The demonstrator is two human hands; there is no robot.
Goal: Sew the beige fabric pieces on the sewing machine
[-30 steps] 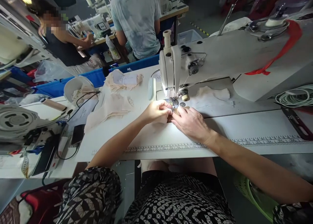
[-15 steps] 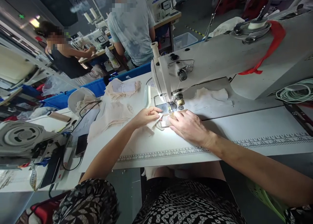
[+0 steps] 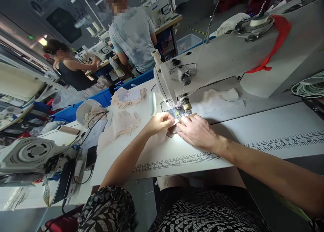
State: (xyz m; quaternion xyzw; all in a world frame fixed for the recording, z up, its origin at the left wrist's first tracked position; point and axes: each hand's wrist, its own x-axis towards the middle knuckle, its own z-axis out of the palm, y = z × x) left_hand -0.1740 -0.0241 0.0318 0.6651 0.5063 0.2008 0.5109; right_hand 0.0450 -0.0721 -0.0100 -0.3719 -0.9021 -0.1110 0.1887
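Note:
My left hand [image 3: 161, 123] pinches a pale fabric piece [image 3: 160, 137] just left of the presser foot of the sewing machine [image 3: 165, 80]. The cloth hangs below my fingers onto the table. My right hand [image 3: 197, 131] lies close beside it, palm down, its fingers bent together at the lit needle plate. A narrow tan edge shows past its fingertips; what lies under them is hidden. The two hands' fingertips nearly meet in front of the needle area.
Cut fabric pieces [image 3: 118, 124] lie left, with a bundle [image 3: 129, 96] behind them. Another pale piece [image 3: 221, 96] rests under the machine arm. A ruler strip [image 3: 182, 160] runs along the front edge. Coiled tubing [image 3: 310, 85] sits right. Two people work beyond the blue trough [image 3: 69, 112].
My left hand has moved slightly right and in toward my right hand, bringing the fabric edge closer to the presser foot. My right hand stays almost in place. The view has tilted a little.

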